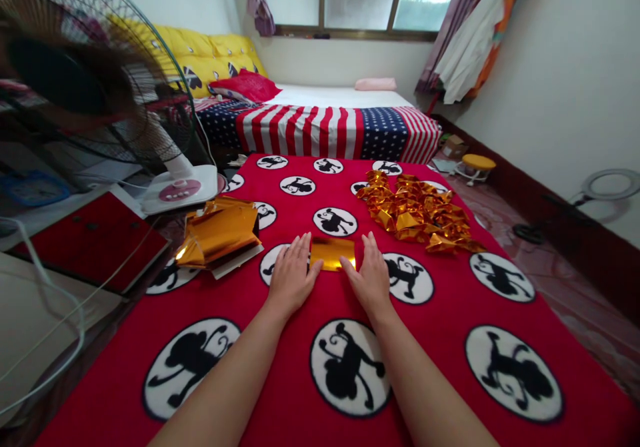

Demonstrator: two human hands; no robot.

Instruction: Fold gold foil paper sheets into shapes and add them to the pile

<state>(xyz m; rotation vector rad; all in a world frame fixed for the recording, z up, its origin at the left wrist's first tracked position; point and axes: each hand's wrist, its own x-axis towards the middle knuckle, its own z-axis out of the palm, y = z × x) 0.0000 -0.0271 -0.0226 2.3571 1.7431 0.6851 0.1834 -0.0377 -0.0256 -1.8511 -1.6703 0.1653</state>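
A small rectangle of shiny gold foil paper lies flat on the red cloth with round monkey prints. My left hand rests at its left end, fingers stretched forward and the thumb by the near corner. At the right end lies my right hand, fingers extended, its thumb touching the sheet. To the left is a stack of gold foil sheets, with pale edges showing underneath. A heap of folded gold foil pieces spreads over the cloth on the right.
An electric fan, its blades blurred, stands at the left beside a dark red panel. Beyond the cloth is a bed with a striped and starred cover. A yellow-topped stool and a ring light stand on the right.
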